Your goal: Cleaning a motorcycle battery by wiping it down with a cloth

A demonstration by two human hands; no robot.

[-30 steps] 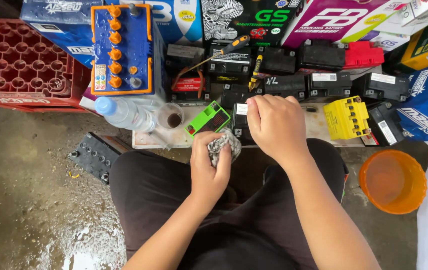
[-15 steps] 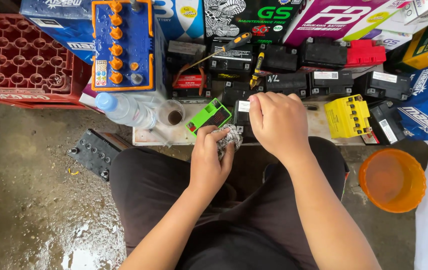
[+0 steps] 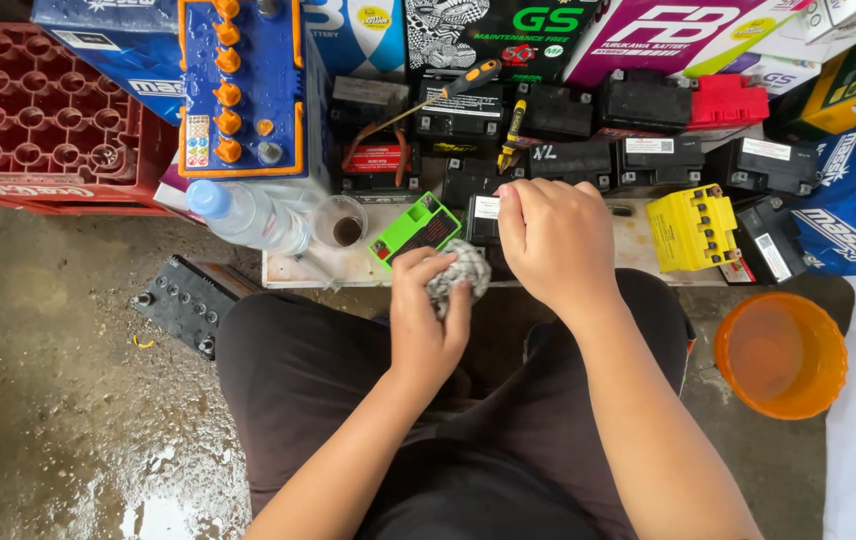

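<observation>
Grey crumpled rag [image 3: 460, 272], gripped in left hand [image 3: 426, 318], has shifted up-right to touch small black battery [image 3: 485, 222] w/ right hand [image 3: 555, 240] closed over it, mid-frame.

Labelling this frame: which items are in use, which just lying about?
In use: left hand gripping a grey rag; right hand on a small black battery.

Lying about: green battery, yellow battery, water bottle, orange bucket, red crate, screwdriver.
</observation>
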